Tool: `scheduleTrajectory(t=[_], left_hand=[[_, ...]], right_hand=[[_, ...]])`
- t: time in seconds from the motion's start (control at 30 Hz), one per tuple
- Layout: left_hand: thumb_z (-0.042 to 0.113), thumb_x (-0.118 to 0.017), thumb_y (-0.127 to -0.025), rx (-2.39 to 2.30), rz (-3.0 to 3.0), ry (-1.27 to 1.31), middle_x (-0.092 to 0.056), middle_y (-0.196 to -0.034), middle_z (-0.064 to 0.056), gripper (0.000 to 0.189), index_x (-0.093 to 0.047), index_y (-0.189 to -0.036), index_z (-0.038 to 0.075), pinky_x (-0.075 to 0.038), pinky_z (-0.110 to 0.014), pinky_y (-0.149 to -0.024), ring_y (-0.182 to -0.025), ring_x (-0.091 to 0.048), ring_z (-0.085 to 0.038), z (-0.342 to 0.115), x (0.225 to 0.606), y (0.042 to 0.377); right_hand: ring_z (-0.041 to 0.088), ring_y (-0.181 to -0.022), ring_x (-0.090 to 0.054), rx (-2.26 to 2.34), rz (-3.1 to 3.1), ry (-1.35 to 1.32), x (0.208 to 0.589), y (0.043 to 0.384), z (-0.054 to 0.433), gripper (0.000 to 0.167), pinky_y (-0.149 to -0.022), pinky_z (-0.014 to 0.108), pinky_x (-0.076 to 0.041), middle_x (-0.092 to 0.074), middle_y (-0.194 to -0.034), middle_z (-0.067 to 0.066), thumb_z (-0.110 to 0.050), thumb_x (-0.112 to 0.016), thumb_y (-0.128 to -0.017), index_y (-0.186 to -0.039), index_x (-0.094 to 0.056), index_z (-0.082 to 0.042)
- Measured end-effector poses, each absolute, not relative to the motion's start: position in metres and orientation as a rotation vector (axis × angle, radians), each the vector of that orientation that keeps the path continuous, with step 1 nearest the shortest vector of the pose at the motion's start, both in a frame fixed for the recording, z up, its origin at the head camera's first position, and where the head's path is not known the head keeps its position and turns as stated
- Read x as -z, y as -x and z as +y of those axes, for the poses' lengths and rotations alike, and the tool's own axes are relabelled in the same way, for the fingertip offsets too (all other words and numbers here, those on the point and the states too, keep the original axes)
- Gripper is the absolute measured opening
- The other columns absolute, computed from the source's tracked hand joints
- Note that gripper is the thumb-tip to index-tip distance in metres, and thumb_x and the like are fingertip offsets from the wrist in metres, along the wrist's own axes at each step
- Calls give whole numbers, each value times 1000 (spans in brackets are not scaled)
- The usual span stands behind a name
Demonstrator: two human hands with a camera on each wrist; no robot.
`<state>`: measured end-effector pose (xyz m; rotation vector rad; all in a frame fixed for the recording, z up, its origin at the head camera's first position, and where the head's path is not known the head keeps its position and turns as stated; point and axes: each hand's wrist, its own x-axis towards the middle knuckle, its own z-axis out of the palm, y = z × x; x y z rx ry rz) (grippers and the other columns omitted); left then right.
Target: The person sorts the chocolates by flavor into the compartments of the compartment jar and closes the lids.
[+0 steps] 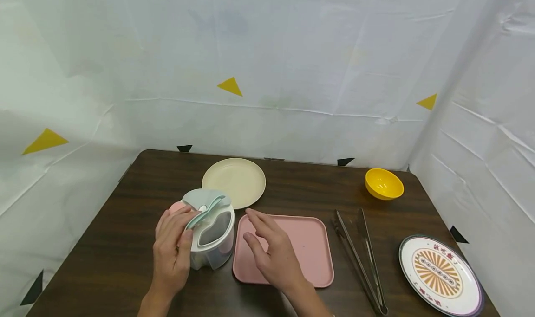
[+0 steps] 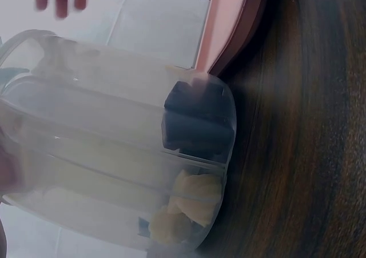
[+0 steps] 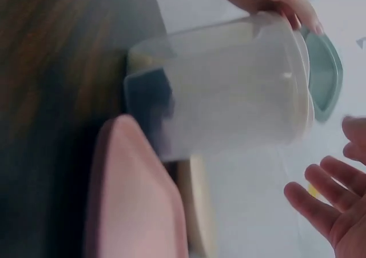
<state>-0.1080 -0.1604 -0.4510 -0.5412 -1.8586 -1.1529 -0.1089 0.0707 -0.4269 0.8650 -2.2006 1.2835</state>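
A clear round storage container [image 1: 212,257] with a white lid stands on the table, and one lid opening shows on its near right side. My left hand [image 1: 172,252] holds the container's top from the left, its fingers over the lid and the thumb beside the raised pale green flap [image 3: 324,72]. Through the container wall I see dark block-like pieces [image 2: 197,123] and pale lumpy pieces [image 2: 197,196] in separate compartments. My right hand [image 1: 273,254] hovers above a pink tray [image 1: 311,249], apart from the container, fingers extended and holding nothing.
Behind the container lies a cream plate [image 1: 234,180]. Metal tongs [image 1: 362,266] lie to the right of the tray, jaws pointing away. A yellow bowl [image 1: 383,187] sits at the back right, and a patterned white plate [image 1: 440,275] near the right edge of the dark table [image 1: 113,256].
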Motion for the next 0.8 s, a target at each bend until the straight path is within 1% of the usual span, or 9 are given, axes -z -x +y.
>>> scheduleTrajectory(t=[0.13, 0.2, 0.3, 0.43, 0.5, 0.6, 0.7, 0.8], left_hand=[[8, -52, -94, 1154, -1855, 544, -69, -109, -15, 26, -68, -113, 1, -19, -53, -111, -116, -56, -35, -161, 451, 108], [8, -52, -94, 1155, -1851, 544, -69, -109, -15, 26, -68, -113, 0, -19, -54, -111, -116, -56, -35, -161, 452, 109], [8, -52, -94, 1155, -1854, 547, -69, -110, -15, 26, -68, -113, -1, -19, -55, -111, -117, -56, -36, -161, 453, 109], [9, -51, -95, 1154, -1866, 550, -68, -111, -15, 27, -68, -114, -1, -17, -55, -112, -118, -56, -36, -161, 454, 108], [9, -51, -95, 1157, -1872, 551, -68, -112, -15, 28, -68, -115, -1, -17, -56, -112, -119, -55, -36, -162, 455, 108], [9, -51, -95, 1165, -1880, 556, -68, -112, -15, 28, -68, -116, 0, -16, -57, -112, -120, -55, -37, -162, 455, 108], [9, -51, -94, 1170, -1884, 559, -68, -113, -14, 28, -68, -116, 1, -15, -58, -112, -120, -54, -37, -162, 454, 107], [10, -52, -94, 1170, -1886, 556, -68, -113, -13, 28, -69, -115, 2, -15, -57, -112, -120, -55, -37, -163, 454, 107]], right_hand=[[21, -125, -54, -1259, -2195, -937, 418, 120, 58, 47, -94, 33, -49, -53, -140, 9, -7, -56, -98, -144, -48, -5], [21, -131, -49, -1248, -2205, -976, 415, 126, 53, 50, -100, 36, -45, -49, -145, 8, -7, -55, -99, -147, -43, -7], [21, -136, -43, -1254, -2219, -1037, 412, 132, 47, 54, -101, 34, -44, -43, -150, 7, -7, -55, -99, -150, -38, -9], [19, -140, -37, -1275, -2250, -1108, 413, 138, 40, 56, -103, 32, -42, -38, -154, 7, -8, -55, -99, -151, -37, -11], [18, -141, -35, -1272, -2271, -1124, 414, 139, 39, 55, -105, 33, -40, -36, -155, 6, -9, -55, -99, -151, -38, -12], [17, -140, -36, -1276, -2284, -1135, 415, 141, 38, 55, -104, 33, -41, -35, -155, 4, -10, -57, -99, -150, -39, -11], [18, -137, -41, -1275, -2264, -1131, 415, 142, 37, 54, -101, 33, -44, -40, -152, 5, -8, -59, -97, -148, -42, -8], [17, -130, -49, -1278, -2245, -1130, 415, 143, 38, 53, -94, 31, -48, -45, -147, 5, -7, -61, -96, -147, -45, -8]])
